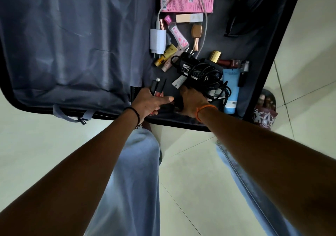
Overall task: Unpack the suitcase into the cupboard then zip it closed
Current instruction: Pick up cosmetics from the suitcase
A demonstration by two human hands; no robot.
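Note:
An open dark suitcase point(76, 41) lies on the floor, its right half strewn with small items. My left hand point(151, 102) grips a few slim tubes point(158, 88), one a red lip gloss. My right hand point(192, 102) reaches under a black charger with tangled cable point(201, 72); its fingers are hidden beneath the bundle. Around lie a white plug adapter point(157, 40), a pink box point(187, 2), a blue tube point(230, 88) and a clear pink-capped bottle point(177, 33).
The suitcase's left half is covered by a grey-blue zipped lining with a fabric handle point(72, 114) at the near edge. Pale floor tiles point(190, 172) surround it. My jeans legs stand below, and a patterned slipper point(265, 113) sits at the right edge.

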